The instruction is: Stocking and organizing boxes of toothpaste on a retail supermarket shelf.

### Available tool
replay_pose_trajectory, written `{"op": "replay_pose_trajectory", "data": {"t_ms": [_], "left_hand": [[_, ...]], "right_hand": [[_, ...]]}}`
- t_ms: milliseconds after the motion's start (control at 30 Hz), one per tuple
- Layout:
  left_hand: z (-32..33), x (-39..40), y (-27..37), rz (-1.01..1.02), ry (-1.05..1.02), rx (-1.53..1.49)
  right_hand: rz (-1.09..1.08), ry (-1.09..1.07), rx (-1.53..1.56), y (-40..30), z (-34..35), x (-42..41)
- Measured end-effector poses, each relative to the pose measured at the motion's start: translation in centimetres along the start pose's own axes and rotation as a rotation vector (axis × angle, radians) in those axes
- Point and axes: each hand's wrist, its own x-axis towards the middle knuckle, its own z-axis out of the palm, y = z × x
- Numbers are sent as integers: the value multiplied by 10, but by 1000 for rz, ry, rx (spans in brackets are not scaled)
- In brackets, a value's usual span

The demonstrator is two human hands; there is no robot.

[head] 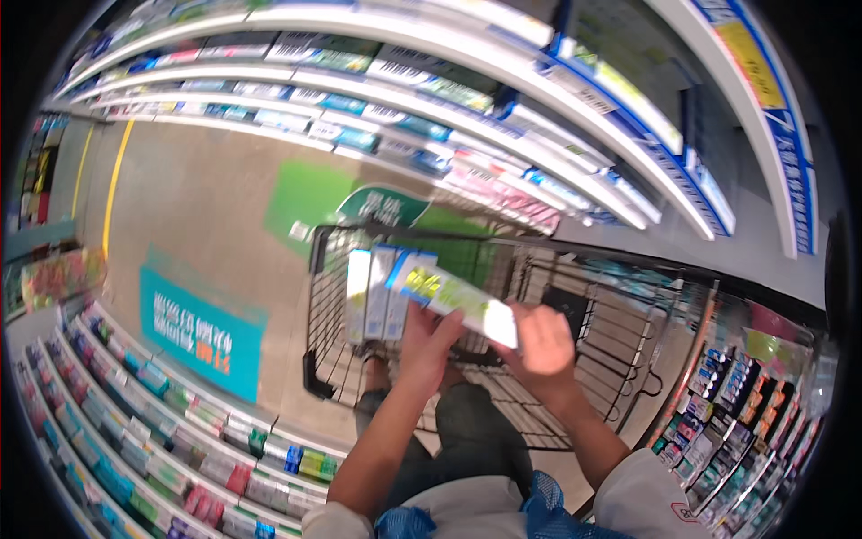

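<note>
A long white carton [458,300] with blue and green print, probably a toothpaste box, is held slantwise above a wire shopping cart [606,350]. My left hand [431,337] grips it along its lower side, thumb on the near edge. At its right end, my right hand [539,340] holds the white end; some of those fingers look blurred. Several similar white and blue cartons [374,296] stand side by side in the left end of the cart, just beyond my left hand. The held carton hides part of them.
Shelves of boxed goods [404,74] with price strips run along the far side. Another low shelf [175,431] of small packages is at the lower left. A rack of hanging goods [727,418] stands at the right. Floor decals [202,330] mark the aisle.
</note>
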Motion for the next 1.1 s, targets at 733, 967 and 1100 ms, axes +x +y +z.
{"op": "replay_pose_trajectory", "data": {"t_ms": [733,967,1100], "left_hand": [[-28,-42,-17,-87,-209,391],[-43,-46,-23,-117,-259,422],[-54,-40,-24,-116,-270,410]], "right_hand": [[-12,491,-492,226,-148,219],[15,606,-519,235,-135,227],[-52,621,-473,239,-137,236]]}}
